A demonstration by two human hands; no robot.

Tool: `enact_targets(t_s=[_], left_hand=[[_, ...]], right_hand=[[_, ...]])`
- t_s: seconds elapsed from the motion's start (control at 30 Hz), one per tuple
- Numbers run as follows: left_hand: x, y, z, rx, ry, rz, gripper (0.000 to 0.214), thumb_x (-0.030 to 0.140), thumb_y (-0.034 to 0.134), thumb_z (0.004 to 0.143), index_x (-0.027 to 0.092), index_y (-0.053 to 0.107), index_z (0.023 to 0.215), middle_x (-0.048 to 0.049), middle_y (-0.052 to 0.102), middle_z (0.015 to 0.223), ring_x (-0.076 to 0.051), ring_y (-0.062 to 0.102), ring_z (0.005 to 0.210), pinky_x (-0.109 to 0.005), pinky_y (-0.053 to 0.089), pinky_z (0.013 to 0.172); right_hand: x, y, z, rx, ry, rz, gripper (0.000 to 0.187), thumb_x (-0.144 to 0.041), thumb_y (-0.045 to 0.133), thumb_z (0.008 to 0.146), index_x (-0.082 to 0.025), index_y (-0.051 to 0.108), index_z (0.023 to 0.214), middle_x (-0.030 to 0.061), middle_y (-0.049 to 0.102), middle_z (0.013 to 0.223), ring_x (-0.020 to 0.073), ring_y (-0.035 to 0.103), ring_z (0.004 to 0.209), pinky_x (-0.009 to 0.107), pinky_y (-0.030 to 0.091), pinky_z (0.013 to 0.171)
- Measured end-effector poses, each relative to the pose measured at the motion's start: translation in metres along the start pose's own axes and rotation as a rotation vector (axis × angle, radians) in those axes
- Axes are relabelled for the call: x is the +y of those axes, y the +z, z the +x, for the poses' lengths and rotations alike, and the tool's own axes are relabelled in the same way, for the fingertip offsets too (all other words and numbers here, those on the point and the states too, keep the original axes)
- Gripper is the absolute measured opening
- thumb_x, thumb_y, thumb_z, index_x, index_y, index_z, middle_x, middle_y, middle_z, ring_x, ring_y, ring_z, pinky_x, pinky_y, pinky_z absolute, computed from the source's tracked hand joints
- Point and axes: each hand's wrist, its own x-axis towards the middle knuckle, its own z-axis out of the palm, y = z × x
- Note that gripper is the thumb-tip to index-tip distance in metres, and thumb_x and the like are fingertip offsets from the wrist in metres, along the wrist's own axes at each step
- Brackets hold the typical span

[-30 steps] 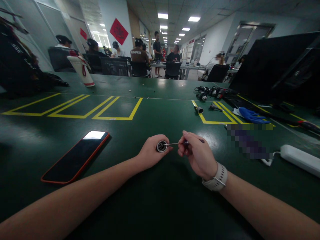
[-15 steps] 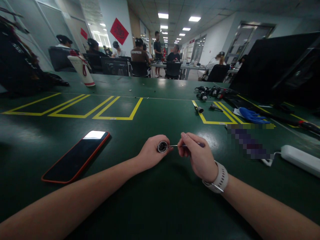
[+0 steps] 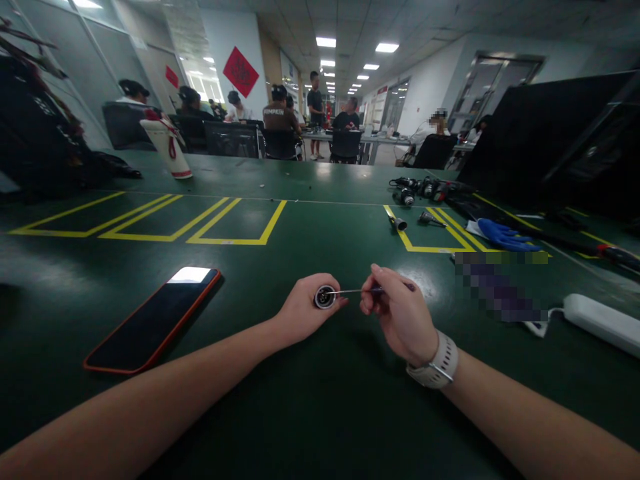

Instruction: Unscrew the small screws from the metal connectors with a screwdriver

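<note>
My left hand [image 3: 304, 310] is closed around a small cylindrical metal part [image 3: 325, 305], whose round open end faces me. Dark and silvery details show inside the rim, too small to make out. My right hand [image 3: 403, 313], with a pale watch strap at the wrist, pinches a slim screwdriver [image 3: 349, 291] by its dark handle. The thin shaft points left, and its tip lies at the mouth of the metal part; how deep it goes I cannot tell. Both hands are just above the green table [image 3: 320, 400].
A phone [image 3: 150, 327] in an orange case lies left. Metal fittings [image 3: 399, 224], dark cabled parts [image 3: 407, 195] and a blue glove [image 3: 503, 235] lie on the right, near a white power strip [image 3: 600, 320]. A white container [image 3: 167, 147] stands at the back left. People sit beyond.
The screwdriver's shaft now reaches across the part's rim towards the middle of its opening. My right hand has shifted slightly right, and the view has tipped up a little.
</note>
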Motion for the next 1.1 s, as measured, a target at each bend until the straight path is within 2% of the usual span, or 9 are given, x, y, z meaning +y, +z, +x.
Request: enact_targets(t_s=[0.23,0.53,0.73,1.0,1.1], left_hand=[[0.004,-0.002,0.000,-0.004,-0.016,-0.033,0.015,0.029,0.064,0.073,0.017,0.056,0.070,0.0019,0.057,0.067,-0.013,0.054,0.063,-0.025,0.043,0.058],[0.006,-0.002,0.000,0.085,-0.052,-0.098,0.017,0.030,0.066,0.072,0.016,0.056,0.070,0.0031,0.056,0.066,-0.010,0.052,0.058,-0.022,0.041,0.053],[0.007,-0.003,0.000,0.095,-0.058,-0.104,0.016,0.029,0.066,0.072,0.016,0.056,0.071,0.0029,0.057,0.066,-0.010,0.052,0.059,-0.022,0.042,0.053],[0.003,-0.002,0.000,0.096,-0.023,-0.114,0.015,0.028,0.065,0.073,0.016,0.057,0.072,0.0015,0.058,0.067,-0.011,0.054,0.060,-0.023,0.043,0.055],[0.002,-0.003,0.000,0.097,-0.021,-0.126,0.016,0.029,0.066,0.072,0.016,0.057,0.072,0.0015,0.058,0.068,-0.012,0.055,0.061,-0.024,0.044,0.055]], right_hand=[[-0.003,-0.003,0.001,0.002,-0.103,-0.086,0.031,-0.039,0.055,0.081,-0.018,0.056,0.059,-0.0039,0.048,0.046,0.0087,0.045,0.043,0.023,0.031,0.044],[-0.006,-0.010,-0.001,-0.065,-0.246,-0.205,0.033,-0.039,0.051,0.086,-0.019,0.057,0.060,-0.0036,0.049,0.050,0.0087,0.046,0.046,0.023,0.033,0.046],[-0.003,-0.011,-0.001,-0.080,-0.303,-0.224,0.034,-0.039,0.048,0.089,-0.019,0.057,0.062,-0.0034,0.050,0.052,0.0091,0.047,0.048,0.024,0.034,0.047],[-0.009,-0.008,-0.008,-0.211,-0.472,-0.538,0.030,-0.034,0.048,0.089,-0.019,0.059,0.066,-0.0022,0.055,0.057,0.0101,0.051,0.054,0.025,0.040,0.053],[-0.011,-0.009,-0.009,-0.197,-0.502,-0.571,0.030,-0.031,0.047,0.090,-0.019,0.059,0.065,-0.0024,0.054,0.056,0.0102,0.051,0.053,0.025,0.039,0.052]])
